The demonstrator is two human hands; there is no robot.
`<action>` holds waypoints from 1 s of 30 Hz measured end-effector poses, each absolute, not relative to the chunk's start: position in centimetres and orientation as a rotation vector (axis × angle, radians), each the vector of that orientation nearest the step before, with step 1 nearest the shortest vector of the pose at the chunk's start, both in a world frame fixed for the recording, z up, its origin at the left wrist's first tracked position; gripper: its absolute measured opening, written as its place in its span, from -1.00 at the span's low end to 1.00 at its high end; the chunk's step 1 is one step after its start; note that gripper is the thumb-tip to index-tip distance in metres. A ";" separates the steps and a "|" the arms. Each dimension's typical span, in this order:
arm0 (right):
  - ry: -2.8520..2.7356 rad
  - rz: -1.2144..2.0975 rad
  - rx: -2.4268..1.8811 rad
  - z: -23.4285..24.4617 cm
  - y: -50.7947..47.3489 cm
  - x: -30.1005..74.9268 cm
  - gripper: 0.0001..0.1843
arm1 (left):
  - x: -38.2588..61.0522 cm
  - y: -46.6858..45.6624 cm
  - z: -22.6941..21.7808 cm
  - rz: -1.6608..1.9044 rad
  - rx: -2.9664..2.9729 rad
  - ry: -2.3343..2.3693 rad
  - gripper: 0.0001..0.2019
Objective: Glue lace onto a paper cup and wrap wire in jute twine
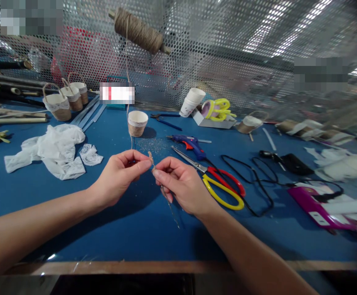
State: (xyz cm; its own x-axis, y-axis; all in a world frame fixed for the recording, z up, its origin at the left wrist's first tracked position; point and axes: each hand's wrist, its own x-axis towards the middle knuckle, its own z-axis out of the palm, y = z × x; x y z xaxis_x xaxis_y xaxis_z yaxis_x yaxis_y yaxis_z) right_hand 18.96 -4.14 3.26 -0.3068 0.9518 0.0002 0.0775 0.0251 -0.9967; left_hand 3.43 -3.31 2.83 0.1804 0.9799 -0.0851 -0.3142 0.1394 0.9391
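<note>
My left hand [118,174] pinches twine [128,88] at a thin strand in front of me. The twine runs down from a spool [138,30] hung on the mesh panel and passes behind my left fingers. Close beside it, my right hand [183,184] is closed on a thin wire-like strand [174,214], whose lower end sticks out below my fingers. Its short upper end [150,156] looks wrapped in twine. Just beyond my hands stands a small cup [137,123] with a brown wrapped side and a white lace rim.
Right of my hands lie large scissors [224,192] and a blue glue gun [190,144] with its black cord. White lace [57,149] lies at left, below handled cups [58,108]. Pliers [166,119], stacked paper cups [192,102] and a purple box [316,209] are also around.
</note>
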 end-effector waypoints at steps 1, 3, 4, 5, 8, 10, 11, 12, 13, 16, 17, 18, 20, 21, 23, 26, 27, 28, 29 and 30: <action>-1.519 1.362 -1.111 3.4 -4.2 18.9 -0.84 | 3.4 -3.4 2.8 1.156 0.965 0.900 -0.86; -1.551 1.311 -1.146 3.5 -4.3 18.8 -0.85 | 3.5 -3.4 2.5 1.175 0.978 0.898 -0.86; -1.566 1.284 -1.163 3.6 -4.4 18.7 -0.86 | 3.5 -3.5 2.4 1.183 0.985 0.896 -0.86; -1.580 1.253 -1.177 3.6 -4.5 18.6 -0.87 | 3.6 -3.5 2.3 1.191 0.991 0.893 -0.85; -1.627 1.143 -1.205 3.6 -4.8 18.2 -0.87 | 3.7 -3.5 2.0 1.217 1.000 0.884 -0.84; -1.640 1.084 -1.208 3.6 -4.9 18.0 -0.88 | 3.7 -3.5 2.0 1.230 0.994 0.877 -0.84; -1.639 1.075 -1.205 3.5 -4.9 18.0 -0.88 | 3.7 -3.5 2.1 1.229 0.986 0.875 -0.84; -1.634 1.091 -1.198 3.5 -4.9 18.1 -0.88 | 3.7 -3.5 2.2 1.224 0.974 0.870 -0.85; -1.625 1.137 -1.183 3.5 -4.8 18.2 -0.87 | 3.7 -3.4 2.3 1.210 0.957 0.857 -0.85; -1.554 1.414 -1.069 3.4 -4.4 18.7 -0.86 | 3.6 -3.4 2.6 1.120 0.886 0.791 -0.83; -1.518 1.518 -1.019 3.4 -4.2 18.9 -0.85 | 3.6 -3.4 2.6 1.085 0.862 0.770 -0.83; -1.479 1.605 -0.979 3.3 -4.0 19.0 -0.85 | 3.6 -3.3 2.7 1.056 0.841 0.755 -0.82; -1.416 1.693 -0.938 3.1 -3.8 19.1 -0.84 | 3.5 -3.3 2.7 1.029 0.817 0.750 -0.81; -1.397 1.694 -0.940 3.0 -3.7 19.1 -0.84 | 3.5 -3.3 2.6 1.031 0.815 0.755 -0.81; -1.383 1.640 -0.964 2.9 -3.7 19.0 -0.83 | 3.5 -3.2 2.6 1.042 0.819 0.776 -0.81; -1.406 1.535 -1.005 2.8 -3.9 18.8 -0.82 | 3.5 -3.3 2.5 1.060 0.835 0.802 -0.81; -1.418 1.508 -1.016 2.8 -4.0 18.7 -0.82 | 3.5 -3.3 2.5 1.066 0.841 0.809 -0.81; -1.433 1.485 -1.028 2.8 -4.0 18.6 -0.81 | 3.5 -3.3 2.5 1.071 0.849 0.814 -0.80; -1.448 1.463 -1.039 2.9 -4.1 18.6 -0.81 | 3.5 -3.3 2.5 1.077 0.855 0.819 -0.80; -1.463 1.444 -1.049 2.9 -4.1 18.5 -0.82 | 3.6 -3.3 2.6 1.082 0.857 0.826 -0.79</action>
